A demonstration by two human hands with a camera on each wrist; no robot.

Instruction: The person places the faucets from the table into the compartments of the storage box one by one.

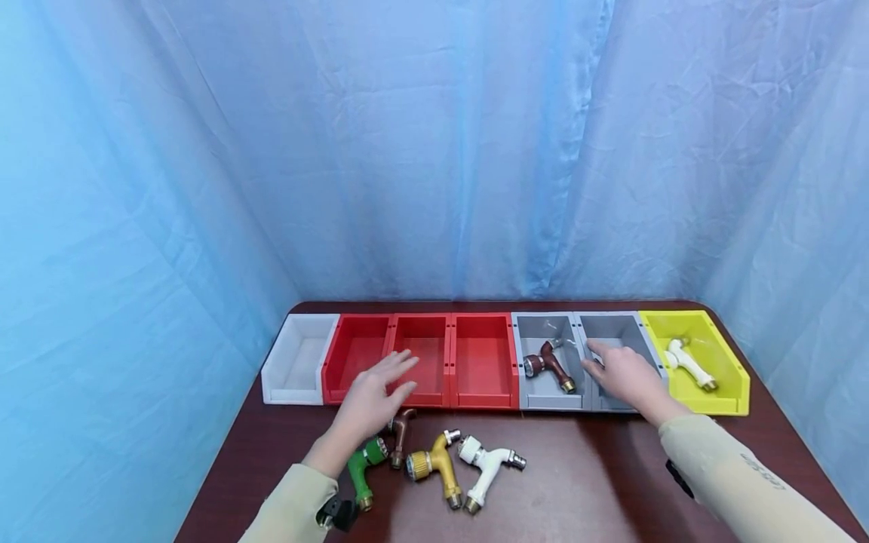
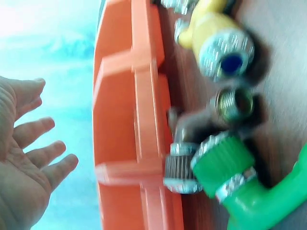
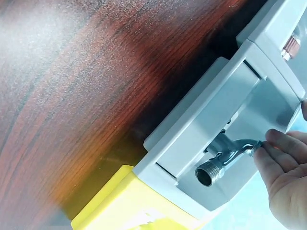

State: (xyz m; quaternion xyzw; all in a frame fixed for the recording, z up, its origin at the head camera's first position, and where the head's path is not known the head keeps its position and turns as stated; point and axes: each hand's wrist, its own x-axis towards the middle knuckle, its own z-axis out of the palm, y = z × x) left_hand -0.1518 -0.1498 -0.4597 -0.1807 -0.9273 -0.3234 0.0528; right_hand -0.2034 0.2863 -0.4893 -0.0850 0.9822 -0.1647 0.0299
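Observation:
My left hand (image 1: 373, 392) hovers at the front edge of the red bins (image 1: 478, 400), fingers spread, holding nothing. Below it on the table lie a green tap (image 1: 360, 471) and a brown tap (image 1: 402, 437), partly hidden by the hand. A yellow tap (image 1: 441, 467) and a white tap (image 1: 490, 467) lie to their right. My right hand (image 1: 624, 373) reaches into the right-hand grey bin (image 1: 611, 326). In the right wrist view, its extended fingertips are right at the end of a silver-grey metal tap (image 3: 225, 148) inside that bin, with the thumb apart.
Left of the red bins stands a white bin (image 1: 295, 396). Another brown tap (image 1: 557, 367) lies in the left grey bin (image 1: 546, 401), and a white tap (image 1: 694, 366) in the yellow bin (image 1: 736, 377). Blue curtains (image 1: 462, 151) hang behind and beside the dark wooden table (image 1: 563, 498).

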